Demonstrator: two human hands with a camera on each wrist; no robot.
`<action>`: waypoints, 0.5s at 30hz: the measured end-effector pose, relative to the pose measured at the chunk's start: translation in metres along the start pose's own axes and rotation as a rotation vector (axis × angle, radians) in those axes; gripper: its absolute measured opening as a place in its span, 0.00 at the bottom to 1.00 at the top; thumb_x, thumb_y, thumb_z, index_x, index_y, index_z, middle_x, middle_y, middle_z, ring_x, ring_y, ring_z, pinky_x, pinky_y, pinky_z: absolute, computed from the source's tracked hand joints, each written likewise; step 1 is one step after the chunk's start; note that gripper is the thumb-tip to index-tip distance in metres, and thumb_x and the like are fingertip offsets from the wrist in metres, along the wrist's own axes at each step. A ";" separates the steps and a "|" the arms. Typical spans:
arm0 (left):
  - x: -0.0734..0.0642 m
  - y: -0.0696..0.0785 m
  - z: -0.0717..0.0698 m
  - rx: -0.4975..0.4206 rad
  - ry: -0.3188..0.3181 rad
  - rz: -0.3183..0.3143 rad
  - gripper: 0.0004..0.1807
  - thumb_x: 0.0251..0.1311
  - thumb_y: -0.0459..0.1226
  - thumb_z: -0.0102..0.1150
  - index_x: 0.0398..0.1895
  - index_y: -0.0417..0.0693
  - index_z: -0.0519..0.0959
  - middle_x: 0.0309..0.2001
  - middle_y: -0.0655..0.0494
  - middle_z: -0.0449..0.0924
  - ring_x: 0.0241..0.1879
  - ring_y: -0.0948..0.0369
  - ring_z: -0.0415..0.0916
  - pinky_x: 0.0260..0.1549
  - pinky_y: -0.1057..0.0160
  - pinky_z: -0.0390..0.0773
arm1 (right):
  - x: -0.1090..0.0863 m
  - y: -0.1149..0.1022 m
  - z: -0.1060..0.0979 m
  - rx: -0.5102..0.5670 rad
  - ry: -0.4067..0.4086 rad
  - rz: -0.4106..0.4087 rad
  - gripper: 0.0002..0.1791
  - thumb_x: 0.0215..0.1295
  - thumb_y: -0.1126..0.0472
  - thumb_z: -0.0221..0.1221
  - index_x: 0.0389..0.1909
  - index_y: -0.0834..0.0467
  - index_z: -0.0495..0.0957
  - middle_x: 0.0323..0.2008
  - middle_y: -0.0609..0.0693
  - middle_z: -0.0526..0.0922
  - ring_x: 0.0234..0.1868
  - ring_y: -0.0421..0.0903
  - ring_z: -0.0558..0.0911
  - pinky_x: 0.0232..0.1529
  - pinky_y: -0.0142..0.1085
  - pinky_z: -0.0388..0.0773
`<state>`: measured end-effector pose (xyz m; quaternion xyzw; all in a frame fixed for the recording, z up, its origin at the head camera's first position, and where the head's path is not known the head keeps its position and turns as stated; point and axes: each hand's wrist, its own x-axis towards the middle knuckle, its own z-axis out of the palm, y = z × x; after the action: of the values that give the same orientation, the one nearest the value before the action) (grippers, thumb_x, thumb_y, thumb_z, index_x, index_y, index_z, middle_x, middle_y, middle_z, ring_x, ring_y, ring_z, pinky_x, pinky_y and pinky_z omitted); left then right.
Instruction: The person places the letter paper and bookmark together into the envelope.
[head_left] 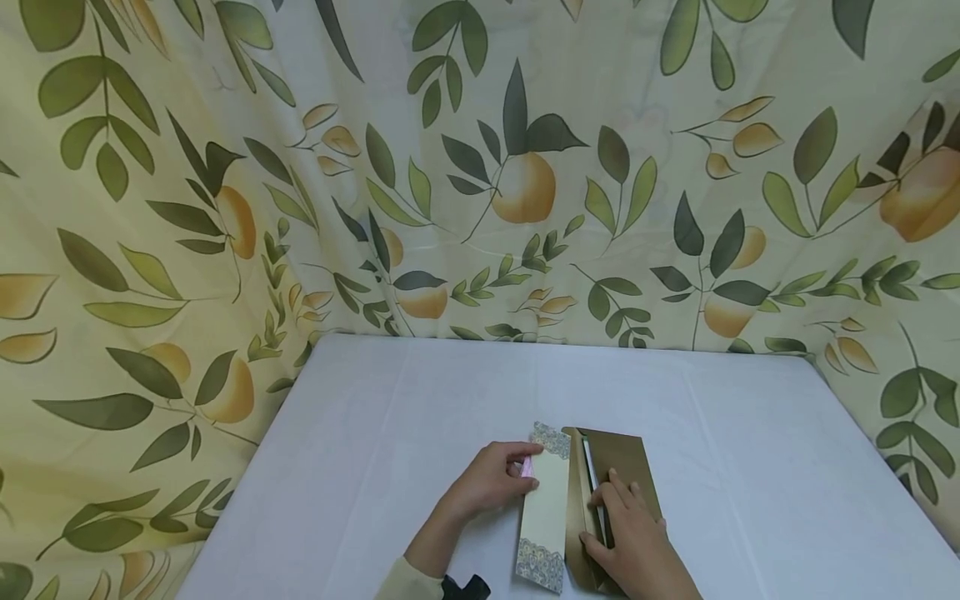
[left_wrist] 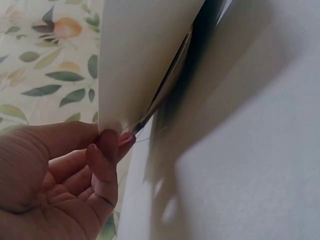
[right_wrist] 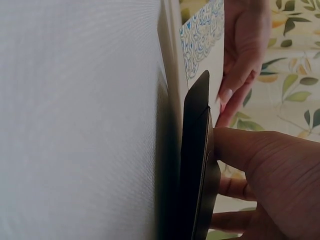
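Observation:
A cream card (head_left: pixel 545 504) with blue lace-patterned ends stands out in the head view, beside a brown envelope (head_left: pixel 647 467) on the table. Thumb and fingers of my left hand (head_left: pixel 495 479) pinch the card's left edge; a small pink patch shows there. In the left wrist view, the left hand (left_wrist: pixel 75 175) grips the pale panel (left_wrist: pixel 135 60) at its edge. My right hand (head_left: pixel 633 533) rests on the envelope near its pale-edged opening, fingers spread. Seen from the right wrist, the thumb and fingertips of that hand (right_wrist: pixel 280 180) touch the envelope (right_wrist: pixel 200 160).
A white cloth covers the table (head_left: pixel 420 400). Behind it and to the left hangs a curtain (head_left: pixel 480 275) printed with leaves and orange fruit. A black strap (head_left: pixel 467 587) sits by my left wrist at the front.

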<state>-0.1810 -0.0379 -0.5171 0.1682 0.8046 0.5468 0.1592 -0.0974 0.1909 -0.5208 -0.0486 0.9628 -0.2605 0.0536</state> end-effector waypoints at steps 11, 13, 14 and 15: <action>0.002 -0.004 0.007 -0.026 0.063 0.012 0.26 0.59 0.27 0.71 0.62 0.40 0.82 0.22 0.62 0.71 0.20 0.68 0.65 0.17 0.70 0.64 | -0.001 0.001 0.001 0.004 0.015 -0.014 0.18 0.63 0.55 0.71 0.48 0.51 0.74 0.73 0.74 0.60 0.70 0.80 0.57 0.46 0.85 0.55; 0.003 -0.005 0.007 -0.046 0.059 0.002 0.26 0.59 0.27 0.71 0.63 0.39 0.81 0.23 0.62 0.72 0.20 0.68 0.65 0.17 0.70 0.64 | -0.001 0.001 0.002 0.000 0.019 -0.019 0.18 0.63 0.56 0.71 0.48 0.51 0.74 0.73 0.74 0.61 0.70 0.81 0.57 0.45 0.85 0.55; 0.003 -0.006 0.008 -0.051 0.058 -0.001 0.26 0.59 0.27 0.71 0.62 0.39 0.81 0.23 0.62 0.72 0.20 0.68 0.66 0.18 0.70 0.65 | -0.001 0.001 0.002 -0.004 0.021 -0.021 0.18 0.63 0.55 0.71 0.48 0.51 0.74 0.73 0.74 0.61 0.70 0.81 0.57 0.45 0.85 0.55; 0.003 -0.006 0.008 -0.051 0.053 -0.005 0.26 0.60 0.27 0.70 0.63 0.38 0.81 0.23 0.62 0.72 0.20 0.69 0.66 0.18 0.70 0.65 | -0.001 0.001 0.002 -0.005 0.022 -0.023 0.18 0.63 0.55 0.71 0.47 0.51 0.74 0.73 0.74 0.61 0.69 0.81 0.57 0.45 0.85 0.56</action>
<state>-0.1810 -0.0316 -0.5262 0.1473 0.7947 0.5711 0.1433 -0.0966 0.1910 -0.5231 -0.0571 0.9634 -0.2590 0.0397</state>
